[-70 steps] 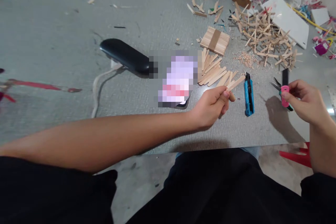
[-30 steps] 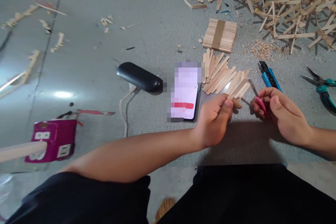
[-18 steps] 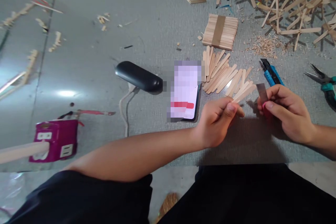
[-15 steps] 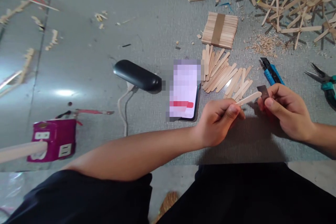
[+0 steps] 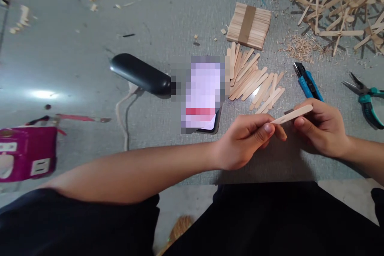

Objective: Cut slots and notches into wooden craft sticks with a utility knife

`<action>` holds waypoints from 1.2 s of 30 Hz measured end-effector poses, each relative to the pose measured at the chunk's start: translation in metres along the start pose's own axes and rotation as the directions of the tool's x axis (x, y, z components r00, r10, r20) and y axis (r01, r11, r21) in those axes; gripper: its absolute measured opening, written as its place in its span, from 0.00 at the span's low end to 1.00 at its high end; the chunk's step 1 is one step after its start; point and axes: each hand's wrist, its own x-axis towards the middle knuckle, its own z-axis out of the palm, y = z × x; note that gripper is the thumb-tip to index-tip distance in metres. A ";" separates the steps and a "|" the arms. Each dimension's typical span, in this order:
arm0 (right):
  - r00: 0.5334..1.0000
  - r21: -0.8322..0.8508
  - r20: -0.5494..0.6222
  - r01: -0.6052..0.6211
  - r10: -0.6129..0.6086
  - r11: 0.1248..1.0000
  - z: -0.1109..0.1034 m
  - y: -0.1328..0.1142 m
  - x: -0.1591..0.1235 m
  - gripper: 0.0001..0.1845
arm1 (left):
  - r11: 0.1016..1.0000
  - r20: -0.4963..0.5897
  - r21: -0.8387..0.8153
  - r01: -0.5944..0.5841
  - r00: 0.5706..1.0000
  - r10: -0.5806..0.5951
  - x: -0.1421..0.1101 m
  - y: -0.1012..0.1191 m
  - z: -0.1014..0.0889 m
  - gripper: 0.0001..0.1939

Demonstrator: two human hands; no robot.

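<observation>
My left hand is closed, pinching a wooden craft stick between thumb and fingers. The stick points right and slightly up, and a small mark shows on its face near my fingers. My right hand is closed around a small dark flat piece, possibly a blade or sandpaper. Most of this piece is hidden behind the stick and my fingers. The stick's free rounded end lies in front of my right hand; whether they touch, I cannot tell. Loose craft sticks lie fanned out just beyond my hands.
A blue utility knife and pliers lie at the right. Beyond are a banded stick bundle, wood shavings and a heap of joined sticks. Leftward are a phone, a black case and a purple power socket.
The craft stick has moved right relative to my right hand, now crossing in front of the dark piece and covering much of it. The whole view has shifted, so objects appear further left.
</observation>
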 end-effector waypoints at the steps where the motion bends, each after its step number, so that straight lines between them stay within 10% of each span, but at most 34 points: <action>1: 0.999 -0.032 -0.012 0.035 -0.035 0.999 -0.001 0.001 0.001 0.13 | 1.000 -0.002 -0.012 0.009 1.000 -0.009 0.001 0.000 0.000 0.30; 13: 0.917 -0.281 0.030 0.391 -0.399 0.877 -0.006 0.006 0.001 0.04 | 0.983 0.110 -0.160 0.085 0.992 -0.067 0.008 0.006 -0.002 0.33; 36: 0.635 -0.430 0.445 0.770 -0.631 0.472 -0.025 -0.001 0.004 0.03 | 0.976 0.309 -0.202 0.081 0.951 -0.015 0.007 0.006 -0.005 0.28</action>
